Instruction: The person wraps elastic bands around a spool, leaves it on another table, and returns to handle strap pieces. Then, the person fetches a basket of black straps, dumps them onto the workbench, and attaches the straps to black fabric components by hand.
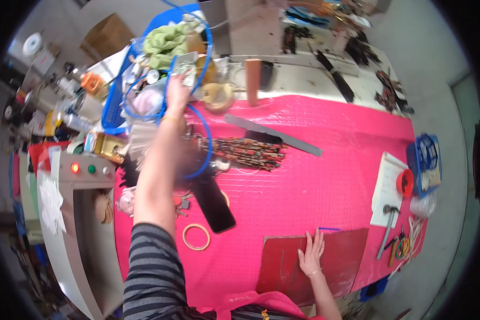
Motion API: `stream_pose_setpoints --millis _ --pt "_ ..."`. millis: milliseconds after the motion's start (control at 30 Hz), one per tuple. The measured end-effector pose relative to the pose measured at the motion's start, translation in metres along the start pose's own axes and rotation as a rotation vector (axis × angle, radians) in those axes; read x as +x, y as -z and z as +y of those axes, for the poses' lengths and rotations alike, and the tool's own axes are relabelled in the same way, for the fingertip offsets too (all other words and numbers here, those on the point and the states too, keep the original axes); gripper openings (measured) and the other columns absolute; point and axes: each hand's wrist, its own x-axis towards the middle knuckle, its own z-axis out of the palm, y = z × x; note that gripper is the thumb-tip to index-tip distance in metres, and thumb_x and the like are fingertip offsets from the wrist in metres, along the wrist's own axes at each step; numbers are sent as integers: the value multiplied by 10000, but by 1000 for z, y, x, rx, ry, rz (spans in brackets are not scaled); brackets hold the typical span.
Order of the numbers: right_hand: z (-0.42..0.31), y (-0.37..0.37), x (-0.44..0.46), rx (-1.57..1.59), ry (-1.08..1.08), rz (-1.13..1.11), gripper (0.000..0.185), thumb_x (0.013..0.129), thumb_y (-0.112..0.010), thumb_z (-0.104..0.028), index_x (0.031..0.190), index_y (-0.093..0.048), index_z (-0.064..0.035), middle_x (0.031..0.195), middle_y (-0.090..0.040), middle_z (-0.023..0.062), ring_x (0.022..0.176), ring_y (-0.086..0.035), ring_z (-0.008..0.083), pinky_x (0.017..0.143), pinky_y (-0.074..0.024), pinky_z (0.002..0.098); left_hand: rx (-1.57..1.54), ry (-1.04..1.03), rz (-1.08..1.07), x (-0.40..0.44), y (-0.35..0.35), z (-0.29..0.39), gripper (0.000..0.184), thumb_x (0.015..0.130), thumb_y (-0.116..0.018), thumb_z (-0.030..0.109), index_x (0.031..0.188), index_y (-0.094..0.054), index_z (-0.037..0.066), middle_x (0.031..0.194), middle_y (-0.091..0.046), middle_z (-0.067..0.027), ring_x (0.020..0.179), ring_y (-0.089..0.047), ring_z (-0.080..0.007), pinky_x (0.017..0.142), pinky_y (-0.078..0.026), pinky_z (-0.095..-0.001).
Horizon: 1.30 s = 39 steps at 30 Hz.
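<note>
The left hand point(178, 93) reaches over a cluttered blue basket point(112, 109), fingertips blurred against a silvery packet point(186, 64); I can't tell whether they grip it. The right hand point(311, 256), fingers apart, lies on a red board point(344, 256), partly hidden by the forearm point(324, 296), on the pink worktop point(304, 194)

A black phone point(214, 207) lies on the pink-covered worktop point(325, 197), a pale ring point(184, 237) near it. Farther back, a metal ruler point(298, 145) slants near a bundle of patterned strips point(250, 153). Rightward, a hammer point(386, 234) overlaps a white sheet point(383, 197). At left, a machine point(64, 173) shows 3 round buttons point(92, 169), 1 glowing red.
</note>
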Motion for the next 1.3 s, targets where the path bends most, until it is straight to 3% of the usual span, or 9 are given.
stream_pose_setpoints --millis 233,367,567,600,700,867,1033,1133,1300 --pt "9 3 -6 43 5 -2 639 820 -504 -229 1357 -174 -118 1405 -29 210 1299 -25 397 1028 -81 510 -345 -222 19 -147 65 83 255 756 -462 -66 967 -597 -24 957 -600 -133 939 -554 -240 826 -412 -319" --pt "16 -7 -8 31 -1 6 656 821 -506 -242 1367 -152 -160 1416 -5 184 1312 3 361 1042 -51 484 -373 -293 -367 -291 51 135 211 705 -482 -86 840 -622 -3 728 -585 -109 633 -535 -176 569 -411 -280" --pt "45 -1 -15 181 212 78 578 798 -556 -240 1311 -306 -149 1404 -133 152 1313 -75 318 1041 -158 450 -536 -430 -1013 -469 28 236 184 748 -519 -11 901 -614 28 872 -607 -126 828 -576 -271 746 -461 -337" --pt "55 5 -21 281 304 264 429 800 -555 -200 1206 -454 -105 1296 -369 138 1224 -322 287 979 -310 395 -502 -461 -1037 -486 29 250 177 752 -523 -2 902 -611 31 875 -601 -125 835 -565 -279 748 -457 -347" --pt "96 74 -59 579 138 106 292 812 -533 -169 1086 -546 -69 1095 -546 127 1017 -519 275 869 -416 354 -469 -398 -1088 -530 23 278 163 762 -530 21 900 -613 43 872 -593 -119 847 -555 -279 746 -451 -362" --pt "283 139 -115 618 -184 471 191 805 -552 -151 944 -601 -28 878 -621 137 797 -611 247 703 -481 326 -333 -282 -1079 -562 -1 329 155 763 -532 24 890 -619 41 839 -595 -120 785 -570 -289 697 -461 -359" --pt "556 199 -104 153 -525 959 795 660 -685 -453 1266 -352 -62 1182 -451 252 1095 -455 360 892 -388 391 -373 -160 -950 -561 -28 415 177 755 -531 -15 905 -617 21 813 -590 -126 704 -581 -265 611 -453 -317" --pt "592 267 -83 440 -1097 850 1086 589 -606 -665 1378 -63 -153 1340 -236 278 1244 -218 434 973 -263 515 -267 -170 -1029 -561 -52 459 176 755 -529 -14 905 -615 20 817 -589 -130 723 -581 -274 628 -458 -319" --pt "617 244 -2 375 -783 674 1070 586 -711 -507 1381 -63 -202 1376 -159 228 1271 -138 428 956 -232 576 -238 -276 -1142 -565 -87 517 185 765 -525 10 928 -609 33 829 -585 -128 749 -578 -283 655 -462 -336"
